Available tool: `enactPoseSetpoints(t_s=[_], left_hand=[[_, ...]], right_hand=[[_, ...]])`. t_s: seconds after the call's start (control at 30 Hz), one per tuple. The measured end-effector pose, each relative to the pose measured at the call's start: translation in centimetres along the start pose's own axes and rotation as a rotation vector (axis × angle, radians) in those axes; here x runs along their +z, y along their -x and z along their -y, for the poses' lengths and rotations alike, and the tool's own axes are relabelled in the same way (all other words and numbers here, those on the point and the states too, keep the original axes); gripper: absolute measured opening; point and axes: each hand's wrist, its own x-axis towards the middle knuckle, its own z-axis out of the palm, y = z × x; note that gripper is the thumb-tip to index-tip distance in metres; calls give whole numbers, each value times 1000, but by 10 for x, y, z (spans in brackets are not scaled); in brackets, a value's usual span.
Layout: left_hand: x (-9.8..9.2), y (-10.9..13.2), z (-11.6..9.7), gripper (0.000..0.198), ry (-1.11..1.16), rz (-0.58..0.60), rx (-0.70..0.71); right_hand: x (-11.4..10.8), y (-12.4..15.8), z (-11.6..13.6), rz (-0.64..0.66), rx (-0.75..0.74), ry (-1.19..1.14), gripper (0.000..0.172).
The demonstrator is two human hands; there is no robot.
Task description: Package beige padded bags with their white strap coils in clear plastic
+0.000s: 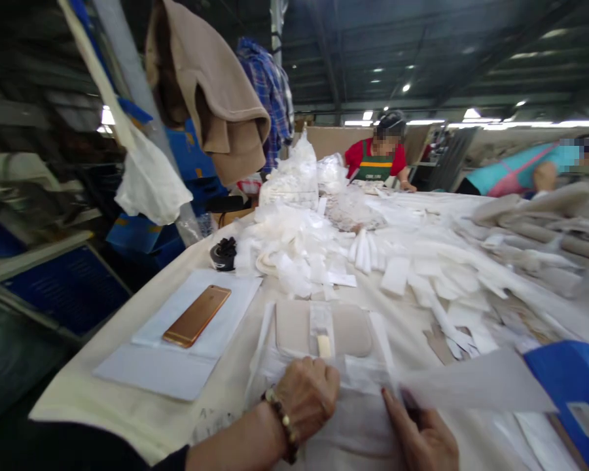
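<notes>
My left hand (308, 396), with a beaded bracelet on the wrist, is closed and rests on a translucent white sheet (360, 418) in front of me. What its curled fingers grip, if anything, is hidden. Just beyond it lies a flat beige padded piece (294, 327) with rounded corners. A clear strip (321, 317) with a small cream tab crosses the middle of this piece. My right hand (425, 435) is at the right edge of the sheet, its fingers partly blurred. Between them is the near end of a pale, stiff-looking sheet (481, 383) reaching out to the right.
A gold phone (197, 316) lies on pale blue sheets (177, 369) at left. Black tape rolls (224, 254), heaped white pieces (294, 242) and a blue container (572, 392) surround the work spot. Two people (377, 157) work across the table; beige cloth (206, 85) hangs at left.
</notes>
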Motion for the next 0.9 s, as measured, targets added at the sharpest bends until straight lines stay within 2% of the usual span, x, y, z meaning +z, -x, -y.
enactPoseSetpoints(t_s=[0.1,0.17,0.43,0.73,0.9], left_hand=[[3,-3,0,16,-12,0,17],[4,-6,0,18,-20,0,34],[7,-21,-9,23,-34,-47,121],[12,-31,-13,22,15,-194,233],[8,-39,-21,20,46,-285,274]], right_hand=[[2,-3,8,11,122,-122,52],[2,-4,13,8,131,-159,50],[3,1,15,-10,59,-255,40],[12,7,17,-159,16,-321,34],[16,7,7,-137,-71,-318,29]])
